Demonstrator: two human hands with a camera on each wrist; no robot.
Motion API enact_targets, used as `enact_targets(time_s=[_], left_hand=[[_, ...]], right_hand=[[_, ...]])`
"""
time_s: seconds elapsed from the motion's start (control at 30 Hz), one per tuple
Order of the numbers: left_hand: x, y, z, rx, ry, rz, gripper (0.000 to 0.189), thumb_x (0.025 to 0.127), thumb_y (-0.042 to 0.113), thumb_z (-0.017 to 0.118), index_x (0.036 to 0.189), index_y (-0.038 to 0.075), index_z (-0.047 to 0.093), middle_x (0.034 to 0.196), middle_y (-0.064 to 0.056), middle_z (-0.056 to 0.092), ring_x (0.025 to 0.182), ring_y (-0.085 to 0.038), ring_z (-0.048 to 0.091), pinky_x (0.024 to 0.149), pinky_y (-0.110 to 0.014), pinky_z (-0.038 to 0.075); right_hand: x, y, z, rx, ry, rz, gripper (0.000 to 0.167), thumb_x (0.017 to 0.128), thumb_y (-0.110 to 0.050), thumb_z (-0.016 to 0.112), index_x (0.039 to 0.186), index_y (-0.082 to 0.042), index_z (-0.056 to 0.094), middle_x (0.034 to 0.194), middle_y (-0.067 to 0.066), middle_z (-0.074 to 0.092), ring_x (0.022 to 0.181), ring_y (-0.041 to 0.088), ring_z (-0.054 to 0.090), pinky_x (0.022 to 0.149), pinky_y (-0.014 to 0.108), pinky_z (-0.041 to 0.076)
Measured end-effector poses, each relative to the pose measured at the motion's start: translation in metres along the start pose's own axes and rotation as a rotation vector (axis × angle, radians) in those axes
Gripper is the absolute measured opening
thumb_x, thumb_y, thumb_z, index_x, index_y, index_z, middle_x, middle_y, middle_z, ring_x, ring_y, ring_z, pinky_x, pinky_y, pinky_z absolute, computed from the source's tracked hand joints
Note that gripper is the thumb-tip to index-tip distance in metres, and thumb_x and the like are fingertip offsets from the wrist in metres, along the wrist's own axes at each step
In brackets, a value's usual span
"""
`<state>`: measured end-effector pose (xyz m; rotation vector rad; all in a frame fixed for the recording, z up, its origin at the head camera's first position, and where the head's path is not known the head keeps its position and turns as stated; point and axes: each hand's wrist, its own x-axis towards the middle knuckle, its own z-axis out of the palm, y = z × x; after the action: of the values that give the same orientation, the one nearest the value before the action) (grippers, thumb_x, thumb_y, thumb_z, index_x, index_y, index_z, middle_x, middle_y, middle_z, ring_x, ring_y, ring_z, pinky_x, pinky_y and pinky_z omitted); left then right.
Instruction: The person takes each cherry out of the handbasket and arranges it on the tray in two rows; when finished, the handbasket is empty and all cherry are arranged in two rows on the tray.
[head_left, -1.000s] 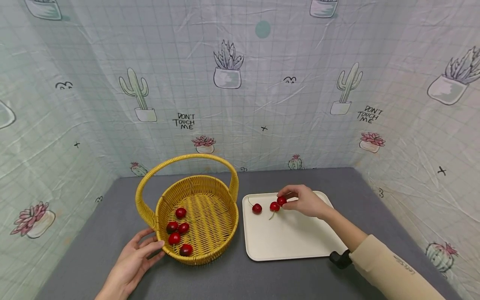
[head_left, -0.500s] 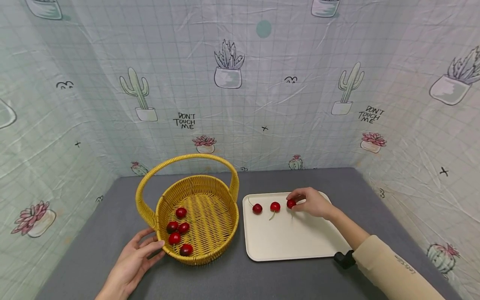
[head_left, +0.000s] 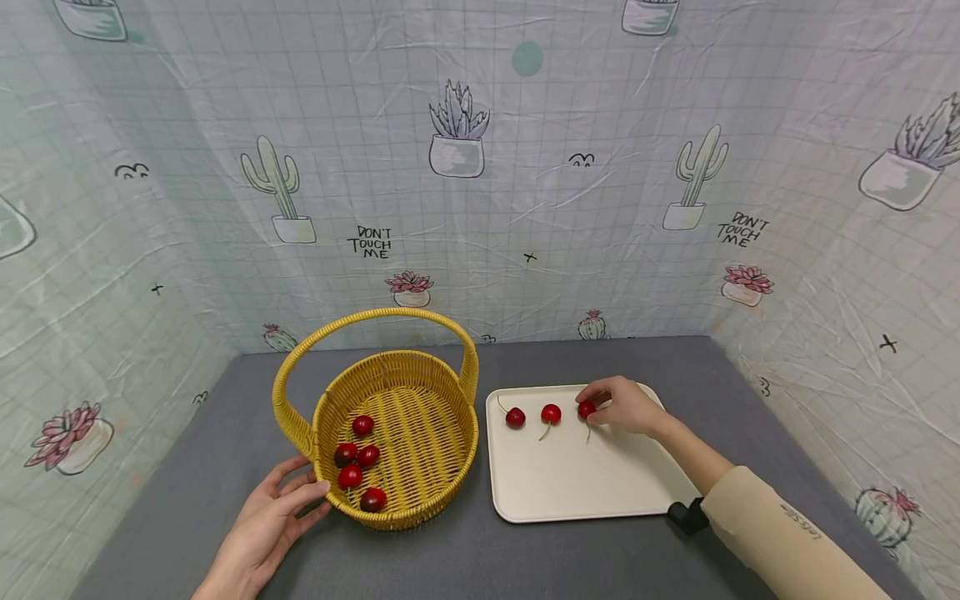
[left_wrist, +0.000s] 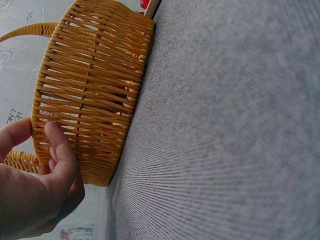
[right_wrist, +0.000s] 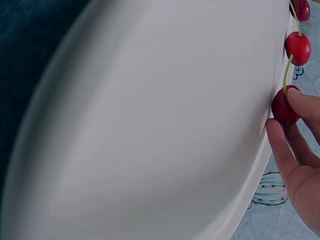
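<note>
A yellow wicker basket (head_left: 431,500) with an arched handle holds several red cherries (head_left: 368,456) on its left side. My left hand (head_left: 264,523) grips the basket's near-left rim, thumb on the edge and fingers against the outer wall; the left wrist view shows this wall (left_wrist: 95,85) up close. On a cream tray (head_left: 562,475), my right hand (head_left: 626,407) pinches a cherry (head_left: 586,410) between thumb and fingers, its stem pointing toward me. To its left lie a cherry with a stem (head_left: 551,414) and a darker cherry (head_left: 515,417), forming a row.
The tray stands just right of the basket on a grey tabletop (head_left: 420,558). A printed cloth (head_left: 480,208) with cactus drawings hangs behind and on both sides. A black strap piece (head_left: 687,517) hangs below the right sleeve near the tray's front edge.
My right hand has moved the pinched cherry rightward, away from the middle cherry, and slightly down onto the tray. My left hand and the basket have stayed in place.
</note>
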<state>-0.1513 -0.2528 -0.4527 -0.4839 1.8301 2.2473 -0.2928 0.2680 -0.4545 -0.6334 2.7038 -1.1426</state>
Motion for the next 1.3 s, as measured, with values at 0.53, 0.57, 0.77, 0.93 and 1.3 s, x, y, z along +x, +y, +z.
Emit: enact_targets(time_s=[0.53, 0.57, 0.77, 0.93, 1.3], left_hand=[[0.0, 0.0, 0.0, -0.004, -0.004, 0.005, 0.073, 0.1, 0.007, 0.068, 0.155, 0.011, 0.02, 0.121, -0.002, 0.061, 0.104, -0.016, 0.066, 0.092, -0.041, 0.057], [0.0, 0.0, 0.0, -0.004, -0.005, 0.007, 0.073, 0.1, 0.007, 0.068, 0.154, 0.011, 0.02, 0.121, -0.002, 0.061, 0.104, -0.016, 0.066, 0.092, -0.041, 0.057], [0.001, 0.0, -0.001, -0.004, -0.011, 0.008, 0.074, 0.1, 0.006, 0.067, 0.155, 0.009, 0.018, 0.12, -0.002, 0.061, 0.102, -0.016, 0.067, 0.092, -0.041, 0.057], [0.001, -0.001, -0.001, -0.006, -0.01, 0.005, 0.074, 0.1, 0.007, 0.068, 0.155, 0.01, 0.019, 0.121, -0.002, 0.061, 0.103, -0.016, 0.067, 0.092, -0.041, 0.057], [0.001, -0.001, -0.002, -0.019, -0.013, 0.008, 0.071, 0.1, 0.006, 0.068, 0.153, 0.011, 0.021, 0.12, -0.002, 0.061, 0.102, -0.016, 0.066, 0.092, -0.041, 0.057]], right_hand=[[0.002, 0.0, 0.0, -0.024, 0.003, -0.013, 0.029, 0.083, 0.003, 0.082, 0.111, 0.004, 0.073, 0.103, 0.01, 0.073, 0.097, 0.029, 0.068, 0.084, 0.039, 0.056], [0.002, 0.0, -0.001, -0.025, 0.001, -0.013, 0.03, 0.083, 0.003, 0.082, 0.111, 0.004, 0.073, 0.103, 0.01, 0.073, 0.097, 0.03, 0.068, 0.084, 0.039, 0.056], [0.002, -0.002, -0.001, -0.032, 0.001, -0.023, 0.031, 0.083, 0.002, 0.082, 0.112, 0.005, 0.072, 0.103, 0.012, 0.073, 0.097, 0.031, 0.068, 0.084, 0.04, 0.056], [0.0, -0.005, -0.002, -0.039, 0.02, -0.014, 0.034, 0.084, 0.0, 0.082, 0.115, 0.005, 0.071, 0.106, 0.014, 0.072, 0.099, 0.033, 0.068, 0.086, 0.044, 0.055], [0.003, -0.032, -0.009, -0.03, 0.028, -0.053, 0.031, 0.088, 0.0, 0.078, 0.119, 0.001, 0.071, 0.114, 0.017, 0.07, 0.108, 0.035, 0.066, 0.085, 0.041, 0.056]])
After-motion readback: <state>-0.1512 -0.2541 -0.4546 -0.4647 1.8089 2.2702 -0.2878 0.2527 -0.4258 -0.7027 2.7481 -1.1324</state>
